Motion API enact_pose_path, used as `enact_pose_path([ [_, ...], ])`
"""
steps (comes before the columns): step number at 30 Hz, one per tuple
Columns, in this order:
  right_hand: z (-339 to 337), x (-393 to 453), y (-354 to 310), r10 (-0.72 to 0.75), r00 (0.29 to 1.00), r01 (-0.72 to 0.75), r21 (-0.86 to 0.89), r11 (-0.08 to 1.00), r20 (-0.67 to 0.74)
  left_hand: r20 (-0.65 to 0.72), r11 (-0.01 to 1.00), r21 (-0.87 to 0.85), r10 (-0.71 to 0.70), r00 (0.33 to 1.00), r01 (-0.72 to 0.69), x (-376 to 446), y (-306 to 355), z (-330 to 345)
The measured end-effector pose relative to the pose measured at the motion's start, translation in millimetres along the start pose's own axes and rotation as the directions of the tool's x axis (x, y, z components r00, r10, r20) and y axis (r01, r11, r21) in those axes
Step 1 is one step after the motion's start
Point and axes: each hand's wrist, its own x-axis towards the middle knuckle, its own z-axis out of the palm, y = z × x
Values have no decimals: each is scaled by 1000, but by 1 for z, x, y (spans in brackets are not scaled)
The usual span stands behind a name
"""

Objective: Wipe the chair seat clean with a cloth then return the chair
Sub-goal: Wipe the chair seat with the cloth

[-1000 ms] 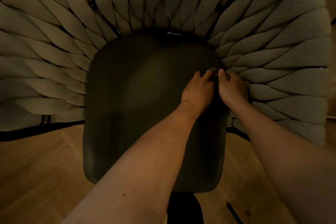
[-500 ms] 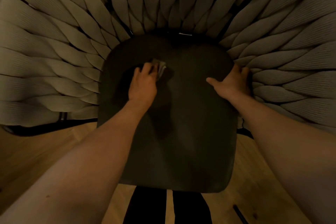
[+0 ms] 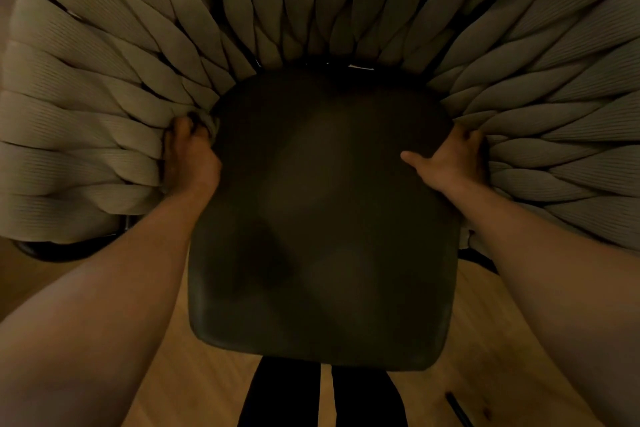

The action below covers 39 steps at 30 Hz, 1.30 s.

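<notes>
Two bare, sleeveless forearms ending in a left hand [image 3: 190, 158] and a right hand [image 3: 450, 159] without rings, watch or gloves, and two black-trousered legs [image 3: 322, 395] below the dark padded chair seat [image 3: 322, 218].

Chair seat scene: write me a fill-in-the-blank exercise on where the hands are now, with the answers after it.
1. The left hand is at the ____ edge of the dark seat.
2. The right hand rests at the seat's ____ edge.
3. The woven bands around the seat are ____ in colour than the seat.
4. Under the chair lies a ____ floor.

Missing words: left; right; lighter; wooden
</notes>
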Motion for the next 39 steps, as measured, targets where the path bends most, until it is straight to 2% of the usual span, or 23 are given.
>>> enact_pose_path([
  [2,-1,1,3,-11,1000,10,24,1000,16,37,988,-115,-101,994,104,-3,10,-3],
  [7,1,2,12,-6,1000,2,151,989,25,68,966,-230,-108,992,121,-7,31,2],
  [11,-6,-2,13,-5,999,-5,211,977,50,40,949,-288,144,989,-127,-19,68,11],
  [17,-17,-2,21,6,995,-39,338,940,98,80,926,-293,273,959,-239,-52,160,16],
  [22,-22,-1,24,16,993,-62,398,915,117,140,857,-315,468,873,-409,-74,221,17],
  [26,-22,-3,24,43,990,-98,434,895,134,160,816,-340,541,826,-468,-94,262,19],
  [30,-19,-1,31,37,993,-88,495,864,112,170,762,-336,627,760,-553,-105,286,16],
  [34,-18,1,37,13,988,-96,556,826,152,158,669,-310,737,657,-676,-107,292,14],
  [36,-19,-2,33,25,987,-107,525,844,161,159,648,-257,760,631,-717,-101,288,17],
  [39,-23,-8,23,3,991,-49,346,937,133,190,646,-176,762,619,-742,-89,276,22],
])
